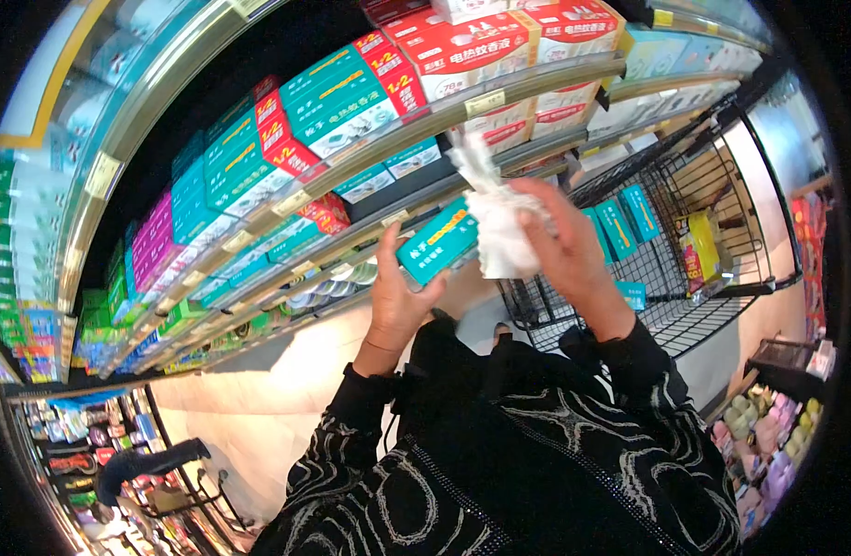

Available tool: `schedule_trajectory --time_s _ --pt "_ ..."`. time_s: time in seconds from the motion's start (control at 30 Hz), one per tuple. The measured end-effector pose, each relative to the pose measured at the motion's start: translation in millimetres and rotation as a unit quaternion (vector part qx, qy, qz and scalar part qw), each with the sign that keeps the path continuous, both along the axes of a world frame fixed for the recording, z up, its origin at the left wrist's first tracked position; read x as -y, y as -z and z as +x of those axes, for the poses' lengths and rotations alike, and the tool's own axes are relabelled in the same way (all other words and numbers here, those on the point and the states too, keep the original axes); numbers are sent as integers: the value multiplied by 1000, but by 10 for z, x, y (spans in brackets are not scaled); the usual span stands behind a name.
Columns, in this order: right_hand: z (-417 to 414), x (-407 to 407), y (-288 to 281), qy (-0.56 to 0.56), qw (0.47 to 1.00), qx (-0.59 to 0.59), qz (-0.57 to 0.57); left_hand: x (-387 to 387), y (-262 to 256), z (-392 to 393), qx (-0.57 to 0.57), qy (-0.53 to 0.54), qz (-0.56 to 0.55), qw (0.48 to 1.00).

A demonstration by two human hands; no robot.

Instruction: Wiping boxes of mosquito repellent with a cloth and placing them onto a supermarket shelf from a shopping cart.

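Observation:
My left hand [401, 299] grips one end of a teal carton of electric mosquito-repellent liquid [436, 243], thumb and fingers on opposite edges. My right hand [564, 243] holds a crumpled white cloth or tissue [505, 229] against the carton's other end, hiding that end. Both hands are in front of the shelf, over the aisle floor. Just right of my right hand, several teal boxes [614, 226] lie in a black wire shopping cart [703, 306].
A shelf edge [314, 187] curves close beyond my hands, with teal cartons [342, 97] and red-and-white cartons [467, 48] stacked above. A yellow package [703, 247] is in the cart. At lower left, a person [147, 465] bends beside another cart. Plush items [762, 431] fill a bin at right.

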State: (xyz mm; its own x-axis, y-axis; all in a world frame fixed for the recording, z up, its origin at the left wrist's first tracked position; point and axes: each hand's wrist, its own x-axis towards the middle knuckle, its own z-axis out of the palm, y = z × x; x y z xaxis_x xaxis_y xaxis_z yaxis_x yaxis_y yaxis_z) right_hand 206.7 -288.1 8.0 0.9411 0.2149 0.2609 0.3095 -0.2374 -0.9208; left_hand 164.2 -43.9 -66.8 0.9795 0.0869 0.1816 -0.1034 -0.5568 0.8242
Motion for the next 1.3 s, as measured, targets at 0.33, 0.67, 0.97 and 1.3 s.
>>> schedule_trajectory --time_s 0.33,0.67,0.97,1.3 --pt "-427 -537 201 -197 966 133 -95 184 -132 -402 22 -37 15 999" --pt "-48 -2 317 -180 975 -125 -43 258 -354 -582 20 -58 -218 974" --pt "-124 -178 172 -169 961 -143 166 212 -581 -594 -25 -106 -407 907" --pt "-221 -40 559 -169 917 -323 164 69 -688 -543 53 -142 -492 858"
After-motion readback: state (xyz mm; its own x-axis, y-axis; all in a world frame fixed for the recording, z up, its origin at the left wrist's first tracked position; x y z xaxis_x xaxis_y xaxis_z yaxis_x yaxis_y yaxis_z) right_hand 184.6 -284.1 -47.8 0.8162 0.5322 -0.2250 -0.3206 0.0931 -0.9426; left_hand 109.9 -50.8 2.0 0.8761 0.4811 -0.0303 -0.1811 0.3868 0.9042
